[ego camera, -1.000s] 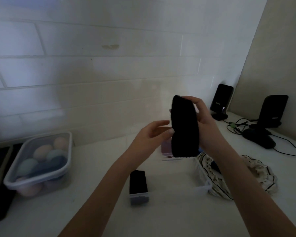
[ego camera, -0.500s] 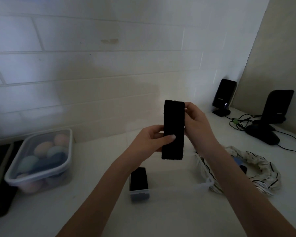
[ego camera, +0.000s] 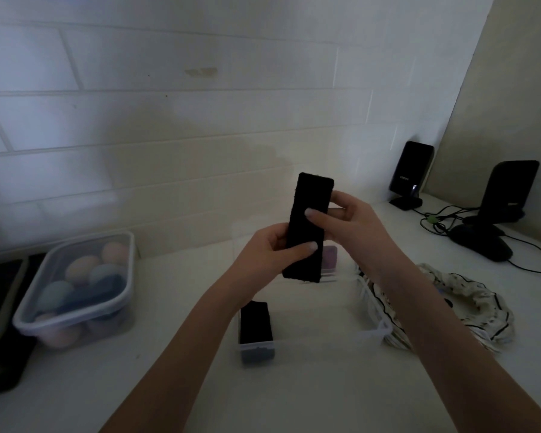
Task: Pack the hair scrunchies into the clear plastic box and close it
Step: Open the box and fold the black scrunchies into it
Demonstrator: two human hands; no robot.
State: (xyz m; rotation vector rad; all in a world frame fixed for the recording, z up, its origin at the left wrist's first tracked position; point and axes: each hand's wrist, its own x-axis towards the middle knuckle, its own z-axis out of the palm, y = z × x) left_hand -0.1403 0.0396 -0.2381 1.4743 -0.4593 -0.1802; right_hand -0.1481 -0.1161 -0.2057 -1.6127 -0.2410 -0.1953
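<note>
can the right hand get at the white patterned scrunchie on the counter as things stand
Probably not right away: the right hand and left hand both grip the flat black band. The white patterned scrunchie lies uncovered beside the right forearm, so once freed the way looks open.

Setting: a dimly lit home interior, likely a dressing or desk corner. Evidence noted: a white table [ego camera: 294, 401] set against a white tiled wall [ego camera: 200, 120]; a lidded container of pastel makeup sponges [ego camera: 78, 289] at the left; two black desktop speakers [ego camera: 411, 173] with trailing cables [ego camera: 438, 218] in the right corner; a patterned fabric scrunchie [ego camera: 469, 301].
</note>
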